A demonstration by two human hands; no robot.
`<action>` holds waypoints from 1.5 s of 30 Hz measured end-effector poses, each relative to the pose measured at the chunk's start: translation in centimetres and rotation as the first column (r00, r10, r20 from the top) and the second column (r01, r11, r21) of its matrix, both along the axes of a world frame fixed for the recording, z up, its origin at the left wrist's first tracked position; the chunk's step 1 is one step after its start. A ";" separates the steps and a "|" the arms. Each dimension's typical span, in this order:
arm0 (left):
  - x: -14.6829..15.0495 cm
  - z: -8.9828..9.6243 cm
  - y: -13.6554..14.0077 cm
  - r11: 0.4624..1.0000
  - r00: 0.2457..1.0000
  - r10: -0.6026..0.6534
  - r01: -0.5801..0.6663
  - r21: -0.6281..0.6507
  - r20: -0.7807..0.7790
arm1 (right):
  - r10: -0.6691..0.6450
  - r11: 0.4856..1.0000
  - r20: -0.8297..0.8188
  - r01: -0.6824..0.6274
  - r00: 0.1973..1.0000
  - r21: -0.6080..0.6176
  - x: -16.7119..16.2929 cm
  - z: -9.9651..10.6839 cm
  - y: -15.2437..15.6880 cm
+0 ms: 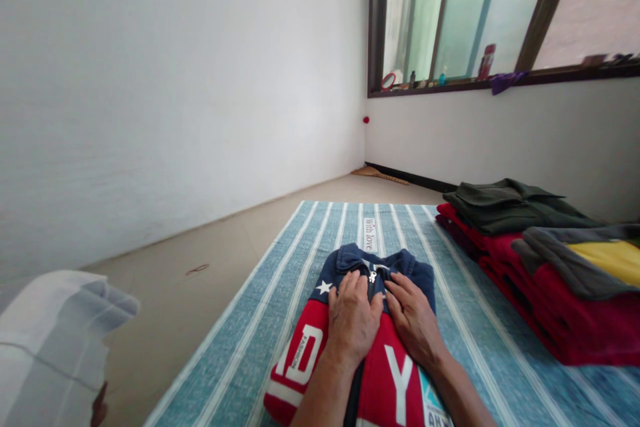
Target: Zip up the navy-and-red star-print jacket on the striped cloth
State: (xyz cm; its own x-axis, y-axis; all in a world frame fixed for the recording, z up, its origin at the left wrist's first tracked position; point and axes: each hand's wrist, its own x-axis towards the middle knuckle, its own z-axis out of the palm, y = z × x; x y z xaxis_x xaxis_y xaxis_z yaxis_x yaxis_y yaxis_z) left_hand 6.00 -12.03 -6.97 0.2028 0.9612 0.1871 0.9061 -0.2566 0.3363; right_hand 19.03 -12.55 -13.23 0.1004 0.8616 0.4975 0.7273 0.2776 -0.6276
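A folded red and navy jacket (345, 373) with white letters, a star and a front zip lies on a blue striped bedsheet (240, 340). My left hand (354, 317) rests on its chest, left of the zip, with fingers stretched toward the collar. On the other side of the zip, my right hand (413, 310) lies with its fingers spread over the navy upper part. Both palms face down, and neither hand grips anything I can see. Between my fingertips shows the zip pull (372, 276). My forearms cover part of the jacket's lower front.
To the right sits a stack of folded red cloth (530, 293), topped by a dark green garment (515, 203) and a grey and yellow one (575, 257). White sheer fabric (50, 347) hangs at lower left. Small items, including a red bottle (487, 62), line the window sill.
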 end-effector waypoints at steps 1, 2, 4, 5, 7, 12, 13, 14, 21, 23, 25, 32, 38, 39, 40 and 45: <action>0.0 0.0 0.0 1.000 1.000 0.000 0.000 0.000 0.001 | -0.002 1.000 0.000 0.002 1.000 0.000 0.0 0.0 0.0; 0.0 0.0 0.0 1.000 1.000 -0.001 0.001 0.002 0.002 | -0.001 1.000 0.000 0.001 1.000 0.001 0.0 0.0 0.0; 0.0 0.0 0.1 1.000 1.000 -0.002 0.002 0.004 0.003 | -0.002 1.000 0.001 0.002 1.000 0.003 0.0 0.0 0.0; 0.0 0.0 0.1 1.000 1.000 -0.004 0.004 0.006 0.003 | -0.001 1.000 0.002 0.001 1.000 0.002 0.0 0.0 0.0; -0.1 -0.1 0.1 1.000 1.000 -0.004 0.004 0.012 0.001 | 0.003 1.000 0.004 -0.003 1.000 -0.005 0.1 0.0 0.0; 0.0 0.0 0.0 1.000 1.000 0.001 -0.001 0.001 -0.007 | 0.007 0.999 0.013 -0.007 1.000 -0.033 0.1 0.0 0.1; 0.0 0.0 0.0 1.000 1.000 0.001 -0.001 -0.003 -0.006 | 0.006 0.999 0.016 -0.006 1.000 -0.034 0.1 0.0 0.1; 0.0 0.1 0.0 1.000 1.000 0.001 -0.001 -0.005 -0.006 | 0.006 0.999 0.018 -0.005 1.000 -0.033 0.1 0.0 0.1; 0.0 -0.1 0.1 1.000 1.000 0.002 -0.002 0.000 -0.007 | 0.015 0.999 0.010 -0.014 1.000 -0.044 0.1 0.1 0.1; 0.0 -0.2 0.2 1.000 1.000 0.004 -0.004 -0.001 -0.007 | 0.018 0.999 0.008 -0.018 1.000 -0.048 0.1 0.1 0.1; 0.0 -0.2 0.2 1.000 1.000 0.002 -0.002 -0.002 -0.007 | 0.020 0.999 0.004 -0.020 1.000 -0.049 0.1 0.1 0.1; -0.1 -0.1 0.0 1.000 1.000 0.001 -0.001 -0.014 -0.014 | 0.006 1.000 -0.011 -0.006 1.000 -0.018 0.0 0.1 0.1; -0.1 -0.2 0.2 1.000 1.000 -0.002 0.002 -0.001 -0.009 | 0.005 1.000 -0.013 -0.005 1.000 -0.015 0.0 0.2 0.0; -0.1 -0.2 0.2 1.000 1.000 -0.002 0.002 0.002 -0.009 | 0.006 1.000 -0.013 -0.006 1.000 -0.015 0.0 0.2 0.0; -0.1 -0.3 0.2 1.000 1.000 -0.003 0.003 0.002 -0.010 | 0.008 1.000 -0.012 -0.008 1.000 -0.014 0.0 0.2 0.0; -0.1 -0.3 0.2 1.000 1.000 -0.002 0.002 0.000 -0.007 | 0.004 1.000 -0.008 -0.004 1.000 -0.017 0.0 0.1 0.1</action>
State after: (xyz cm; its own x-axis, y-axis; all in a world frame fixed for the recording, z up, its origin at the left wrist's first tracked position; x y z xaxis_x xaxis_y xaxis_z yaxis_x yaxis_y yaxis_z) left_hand 5.89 -11.82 -7.31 0.2059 0.9609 0.1854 0.9081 -0.2582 0.3296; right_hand 19.06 -12.46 -13.14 0.1007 0.8704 0.4820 0.7210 0.2700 -0.6382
